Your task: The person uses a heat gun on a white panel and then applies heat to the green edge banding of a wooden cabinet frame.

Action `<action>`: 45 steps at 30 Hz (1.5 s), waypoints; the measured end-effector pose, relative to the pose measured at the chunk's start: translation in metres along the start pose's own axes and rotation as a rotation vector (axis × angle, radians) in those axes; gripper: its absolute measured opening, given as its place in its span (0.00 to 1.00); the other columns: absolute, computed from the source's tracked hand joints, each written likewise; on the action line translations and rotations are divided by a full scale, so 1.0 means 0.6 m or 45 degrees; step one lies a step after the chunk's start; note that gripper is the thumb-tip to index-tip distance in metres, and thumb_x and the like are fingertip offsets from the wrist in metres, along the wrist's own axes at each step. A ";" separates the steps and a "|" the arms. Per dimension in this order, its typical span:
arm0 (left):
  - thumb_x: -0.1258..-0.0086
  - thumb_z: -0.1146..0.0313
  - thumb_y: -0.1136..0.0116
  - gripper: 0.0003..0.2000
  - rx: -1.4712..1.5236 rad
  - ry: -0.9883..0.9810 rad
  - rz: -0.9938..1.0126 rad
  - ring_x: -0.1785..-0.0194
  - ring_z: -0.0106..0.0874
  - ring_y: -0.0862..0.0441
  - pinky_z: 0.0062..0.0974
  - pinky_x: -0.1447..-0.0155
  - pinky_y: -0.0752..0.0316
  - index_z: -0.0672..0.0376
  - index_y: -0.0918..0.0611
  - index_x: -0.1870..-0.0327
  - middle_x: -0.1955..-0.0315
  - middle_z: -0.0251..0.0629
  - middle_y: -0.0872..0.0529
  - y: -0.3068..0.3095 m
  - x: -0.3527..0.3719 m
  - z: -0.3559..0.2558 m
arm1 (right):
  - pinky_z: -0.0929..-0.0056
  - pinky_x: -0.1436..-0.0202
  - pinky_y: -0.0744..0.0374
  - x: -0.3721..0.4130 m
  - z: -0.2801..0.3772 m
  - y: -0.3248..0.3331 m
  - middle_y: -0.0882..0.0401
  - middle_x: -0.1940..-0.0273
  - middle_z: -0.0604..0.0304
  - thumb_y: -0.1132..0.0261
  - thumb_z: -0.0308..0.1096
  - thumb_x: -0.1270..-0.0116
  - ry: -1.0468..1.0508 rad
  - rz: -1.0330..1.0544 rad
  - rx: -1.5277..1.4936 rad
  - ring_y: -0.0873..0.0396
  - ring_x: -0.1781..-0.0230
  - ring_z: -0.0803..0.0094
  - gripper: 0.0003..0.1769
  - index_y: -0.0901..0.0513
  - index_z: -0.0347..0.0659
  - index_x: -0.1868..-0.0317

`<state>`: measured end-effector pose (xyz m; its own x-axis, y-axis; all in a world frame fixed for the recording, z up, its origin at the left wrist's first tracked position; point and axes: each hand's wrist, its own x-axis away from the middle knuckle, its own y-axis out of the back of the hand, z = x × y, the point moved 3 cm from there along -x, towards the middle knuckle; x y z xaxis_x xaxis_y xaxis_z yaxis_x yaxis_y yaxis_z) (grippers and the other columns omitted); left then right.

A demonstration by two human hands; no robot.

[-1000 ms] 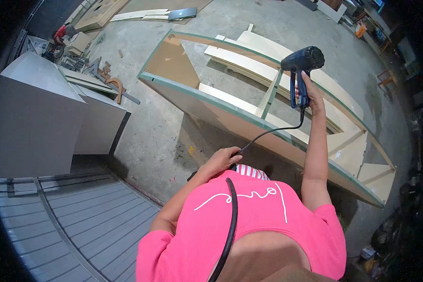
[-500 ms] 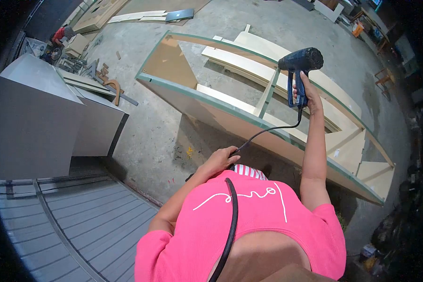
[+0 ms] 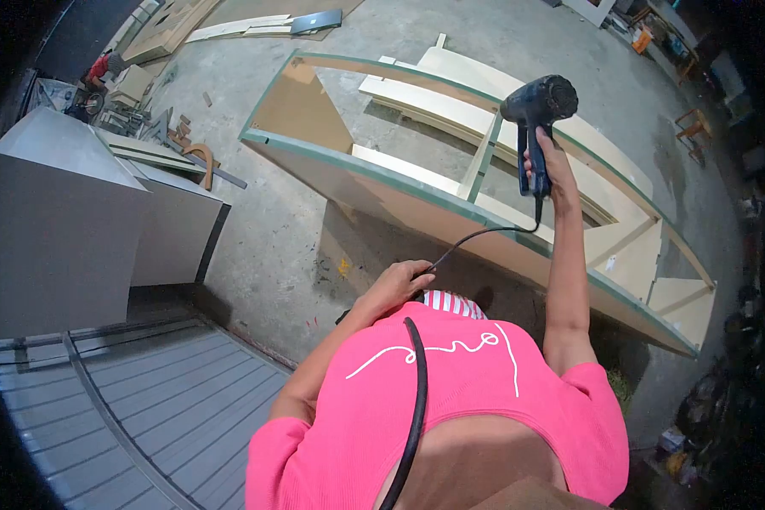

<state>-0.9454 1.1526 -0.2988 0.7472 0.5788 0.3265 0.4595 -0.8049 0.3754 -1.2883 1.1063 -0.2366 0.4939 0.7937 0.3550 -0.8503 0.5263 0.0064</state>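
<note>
My right hand (image 3: 552,164) is wrapped round the handle of a dark heat gun (image 3: 537,104), held out over the far edge of a long curved frame. Green strips line the edges of this frame (image 3: 382,189), and a short crosspiece (image 3: 482,158) spans it just left of the heat gun. A black cord (image 3: 476,235) drops from the handle and loops back to my left hand (image 3: 397,286), whose fingers are closed on it near my waist.
Pale curved panels (image 3: 425,106) lie on the floor behind the frame. Large grey panels (image 3: 55,229) stand at the left above a slatted metal surface (image 3: 161,399). Wood offcuts (image 3: 183,132) and a crouching person (image 3: 102,68) are at the upper left, a wooden stool (image 3: 694,126) at the right.
The view has shifted slightly. My right hand and the heat gun sit a little further left and up in the picture, still over the frame's far edge. Both grips are the same.
</note>
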 end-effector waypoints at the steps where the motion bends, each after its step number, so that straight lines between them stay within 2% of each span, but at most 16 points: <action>1: 0.31 0.64 0.47 0.14 0.086 0.045 0.017 0.66 0.32 0.21 0.29 0.60 0.27 0.65 0.21 0.53 0.69 0.45 0.17 0.001 0.008 -0.003 | 0.81 0.83 0.27 0.028 -0.001 0.000 0.27 0.80 0.64 0.40 0.58 0.38 0.010 0.014 0.035 0.29 0.86 0.79 0.27 0.25 0.38 0.71; 3: 0.31 0.64 0.47 0.13 0.109 0.083 0.042 0.66 0.30 0.22 0.27 0.60 0.28 0.65 0.20 0.54 0.70 0.43 0.17 0.009 0.017 -0.008 | 0.82 0.81 0.26 0.068 -0.013 0.022 0.24 0.77 0.63 0.43 0.56 0.34 -0.043 0.139 0.050 0.26 0.83 0.80 0.25 0.23 0.38 0.67; 4: 0.31 0.65 0.47 0.13 0.127 0.111 0.063 0.67 0.28 0.23 0.26 0.60 0.28 0.65 0.20 0.55 0.70 0.41 0.17 0.013 0.020 -0.010 | 0.83 0.82 0.28 0.123 0.009 0.008 0.25 0.79 0.64 0.43 0.60 0.36 -0.043 0.073 0.066 0.27 0.85 0.80 0.27 0.24 0.39 0.66; 5: 0.31 0.65 0.47 0.13 0.136 0.115 0.071 0.67 0.28 0.23 0.26 0.60 0.28 0.65 0.20 0.55 0.70 0.41 0.17 0.018 0.022 -0.010 | 0.84 0.83 0.28 0.153 0.003 0.015 0.24 0.77 0.64 0.44 0.59 0.35 -0.106 0.087 0.102 0.27 0.84 0.80 0.27 0.24 0.39 0.65; 7: 0.32 0.64 0.46 0.13 0.028 0.063 0.136 0.65 0.33 0.21 0.29 0.59 0.28 0.64 0.19 0.56 0.69 0.44 0.17 0.027 0.022 -0.012 | 0.84 0.83 0.28 0.212 0.002 0.017 0.24 0.77 0.65 0.46 0.58 0.33 -0.214 0.128 0.151 0.27 0.85 0.81 0.26 0.24 0.40 0.65; 9: 0.32 0.63 0.46 0.13 -0.022 0.040 0.154 0.64 0.36 0.20 0.30 0.58 0.27 0.64 0.19 0.56 0.68 0.45 0.16 0.030 0.019 -0.010 | 0.82 0.82 0.28 0.256 -0.007 0.006 0.26 0.81 0.64 0.44 0.56 0.34 -0.276 0.128 0.041 0.28 0.84 0.80 0.25 0.23 0.39 0.69; 11: 0.33 0.63 0.45 0.13 -0.081 0.016 0.170 0.62 0.39 0.19 0.32 0.57 0.27 0.64 0.19 0.56 0.67 0.47 0.16 0.033 0.014 -0.006 | 0.82 0.82 0.27 0.278 -0.028 0.004 0.26 0.79 0.65 0.45 0.54 0.32 -0.320 0.207 -0.051 0.27 0.84 0.80 0.24 0.23 0.39 0.68; 14: 0.34 0.62 0.45 0.14 -0.138 -0.045 0.198 0.58 0.44 0.19 0.35 0.56 0.26 0.64 0.19 0.56 0.65 0.50 0.17 0.035 0.003 -0.001 | 0.84 0.82 0.27 0.305 -0.032 -0.020 0.26 0.78 0.65 0.45 0.54 0.32 -0.343 0.138 -0.051 0.27 0.83 0.81 0.23 0.24 0.39 0.67; 15: 0.34 0.61 0.46 0.14 -0.163 -0.064 0.211 0.58 0.46 0.19 0.37 0.54 0.26 0.63 0.19 0.57 0.64 0.51 0.17 0.035 -0.001 -0.001 | 0.84 0.81 0.27 0.310 -0.032 -0.024 0.25 0.79 0.65 0.45 0.54 0.32 -0.358 0.086 -0.048 0.27 0.83 0.81 0.23 0.23 0.39 0.67; 16: 0.35 0.61 0.47 0.14 -0.189 -0.083 0.226 0.57 0.48 0.20 0.40 0.52 0.27 0.62 0.18 0.57 0.63 0.51 0.17 0.035 -0.003 -0.001 | 0.84 0.81 0.27 0.309 -0.041 -0.019 0.25 0.81 0.65 0.45 0.55 0.33 -0.411 0.197 -0.022 0.27 0.84 0.81 0.24 0.23 0.40 0.69; 19: 0.35 0.60 0.46 0.14 -0.230 -0.102 0.221 0.56 0.48 0.20 0.40 0.52 0.26 0.61 0.19 0.56 0.62 0.50 0.17 0.035 -0.009 0.002 | 0.84 0.82 0.27 0.304 -0.056 -0.028 0.27 0.82 0.64 0.47 0.54 0.31 -0.415 0.147 -0.024 0.28 0.85 0.80 0.24 0.24 0.38 0.68; 22: 0.35 0.61 0.44 0.15 -0.235 -0.082 0.221 0.57 0.46 0.19 0.37 0.54 0.26 0.62 0.20 0.54 0.61 0.50 0.17 0.035 -0.010 0.010 | 0.85 0.82 0.27 0.300 -0.060 -0.032 0.27 0.81 0.64 0.47 0.54 0.31 -0.419 0.160 0.009 0.27 0.85 0.81 0.24 0.24 0.38 0.68; 29: 0.35 0.62 0.44 0.14 -0.213 -0.115 0.177 0.55 0.47 0.20 0.37 0.52 0.26 0.62 0.20 0.53 0.60 0.50 0.17 0.040 -0.011 0.021 | 0.80 0.81 0.26 0.290 -0.058 -0.043 0.26 0.82 0.63 0.46 0.53 0.33 -0.380 0.115 -0.033 0.27 0.85 0.78 0.24 0.24 0.38 0.69; 33: 0.34 0.62 0.45 0.15 -0.211 -0.120 0.170 0.54 0.46 0.20 0.37 0.52 0.26 0.62 0.20 0.53 0.59 0.50 0.17 0.047 -0.010 0.011 | 0.82 0.82 0.25 0.286 -0.069 -0.035 0.24 0.74 0.64 0.46 0.53 0.32 -0.499 0.226 -0.008 0.26 0.82 0.80 0.22 0.26 0.39 0.61; 35: 0.35 0.60 0.46 0.15 -0.180 -0.043 0.186 0.53 0.48 0.21 0.40 0.50 0.27 0.61 0.20 0.54 0.59 0.49 0.17 0.047 -0.009 0.009 | 0.81 0.82 0.24 0.286 -0.065 -0.038 0.24 0.72 0.63 0.47 0.52 0.31 -0.500 0.233 -0.073 0.26 0.81 0.79 0.22 0.27 0.39 0.59; 45: 0.33 0.62 0.46 0.16 -0.182 -0.077 0.199 0.54 0.46 0.19 0.36 0.50 0.26 0.64 0.21 0.50 0.58 0.50 0.17 0.046 -0.016 0.002 | 0.78 0.81 0.23 0.285 -0.061 -0.043 0.24 0.71 0.61 0.48 0.52 0.30 -0.490 0.175 -0.179 0.25 0.80 0.77 0.22 0.29 0.38 0.56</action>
<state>-0.9391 1.1245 -0.2923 0.8333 0.4365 0.3394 0.2664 -0.8548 0.4453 -1.1754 1.2398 -0.2100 0.2510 0.7018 0.6667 -0.8573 0.4810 -0.1836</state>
